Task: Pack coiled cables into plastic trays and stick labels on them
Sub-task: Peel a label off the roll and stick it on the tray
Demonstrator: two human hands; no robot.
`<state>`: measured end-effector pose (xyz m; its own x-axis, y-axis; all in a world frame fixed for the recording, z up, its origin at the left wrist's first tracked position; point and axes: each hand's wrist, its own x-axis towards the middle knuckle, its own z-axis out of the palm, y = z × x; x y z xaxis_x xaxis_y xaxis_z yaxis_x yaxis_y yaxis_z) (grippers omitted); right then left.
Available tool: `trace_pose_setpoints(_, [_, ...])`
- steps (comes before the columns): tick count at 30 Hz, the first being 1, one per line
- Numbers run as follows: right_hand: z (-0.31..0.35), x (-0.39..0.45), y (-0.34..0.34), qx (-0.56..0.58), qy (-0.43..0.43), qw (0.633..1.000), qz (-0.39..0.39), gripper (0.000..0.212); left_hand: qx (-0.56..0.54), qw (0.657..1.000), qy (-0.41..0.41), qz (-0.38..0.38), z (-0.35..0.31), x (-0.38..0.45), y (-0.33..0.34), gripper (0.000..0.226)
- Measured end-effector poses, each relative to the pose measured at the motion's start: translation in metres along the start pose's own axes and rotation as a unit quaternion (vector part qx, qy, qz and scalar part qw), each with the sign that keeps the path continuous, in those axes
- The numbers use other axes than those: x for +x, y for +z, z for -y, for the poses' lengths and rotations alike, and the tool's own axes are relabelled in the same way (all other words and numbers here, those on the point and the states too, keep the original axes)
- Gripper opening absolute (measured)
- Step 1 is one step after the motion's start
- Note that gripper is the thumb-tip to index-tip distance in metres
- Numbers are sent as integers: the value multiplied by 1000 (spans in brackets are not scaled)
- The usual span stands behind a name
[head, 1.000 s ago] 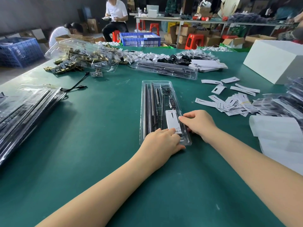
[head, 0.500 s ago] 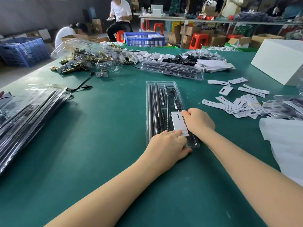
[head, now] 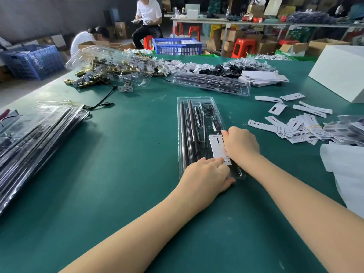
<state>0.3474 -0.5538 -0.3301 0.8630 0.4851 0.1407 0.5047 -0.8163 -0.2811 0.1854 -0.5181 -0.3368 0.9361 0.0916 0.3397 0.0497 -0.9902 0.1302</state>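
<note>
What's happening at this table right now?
A person is sticking a white label onto a clear plastic tray lying on the green table. The left hand presses the tray's near end and the label's near edge; the right hand presses along the label's right side. Loose labels lie to the right.

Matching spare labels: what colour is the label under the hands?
White label with black print, head view.

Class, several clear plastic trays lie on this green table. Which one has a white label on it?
The tray under both hands, nearest the viewer: its label lies on top; the far tray shows none.
</note>
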Motion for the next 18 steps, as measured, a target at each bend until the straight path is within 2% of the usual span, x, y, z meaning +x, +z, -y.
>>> trace_pose_setpoints(5, [2,-3,-3,12,5,1000,20,32,-7,999,-18,46,1,2,-7,32])
trace_pose_setpoints(9, [-2,-12,-18,32,-2,995,97,31,15,997,-23,73,0,3,-11,36])
trace_pose_setpoints(11, [-9,-26,-30,80,-4,985,151,31,30,996,-19,82,0,4,-12,37])
trace_pose_setpoints(13, [-18,-43,-43,174,24,960,219,31,20,997,-19,77,1,4,-13,37])
trace_pose_setpoints(15, [-27,-56,-53,259,74,917,293,27,15,997,-21,77,3,4,-14,37])
trace_pose_setpoints(18, [-31,-63,-58,293,109,887,339,23,18,997,-23,76,5,5,-13,36])
